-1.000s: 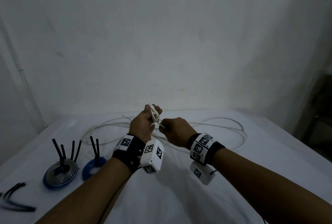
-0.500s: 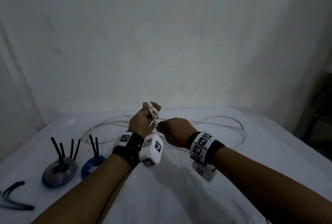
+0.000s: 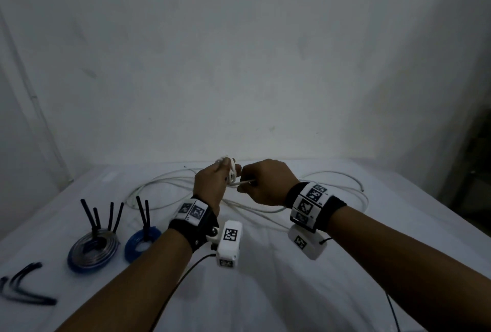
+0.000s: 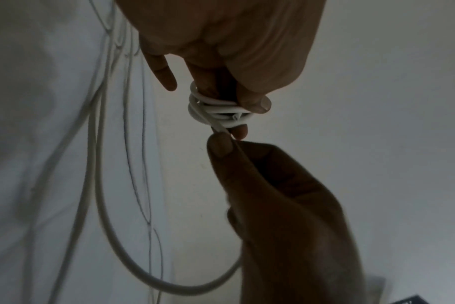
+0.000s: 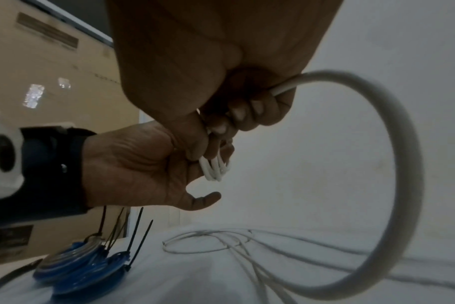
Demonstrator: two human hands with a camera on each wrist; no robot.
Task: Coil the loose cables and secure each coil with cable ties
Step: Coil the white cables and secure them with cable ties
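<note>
A thin white cable (image 3: 332, 175) lies in loose loops on the white table. Its near end is wound into a small tight coil (image 3: 232, 173) round the fingers of my left hand (image 3: 212, 184), which is raised above the table. In the left wrist view the coil (image 4: 216, 111) sits on two fingers with the thumb pressed on it. My right hand (image 3: 265, 185) is right beside it and pinches the strand leaving the coil. In the right wrist view that cable (image 5: 403, 164) arcs from my right fist down to the table.
Two finished blue coils (image 3: 93, 252) (image 3: 142, 241) lie at the left, black cable ties sticking up from them. Loose black ties (image 3: 24, 287) lie at the near left edge. A bare wall stands behind the table (image 3: 265, 291). Wrist camera wires hang below my arms.
My right hand has carried the strand round the left fingers and now holds it level to the right of the coil. Both hands stay at about the same spot.
</note>
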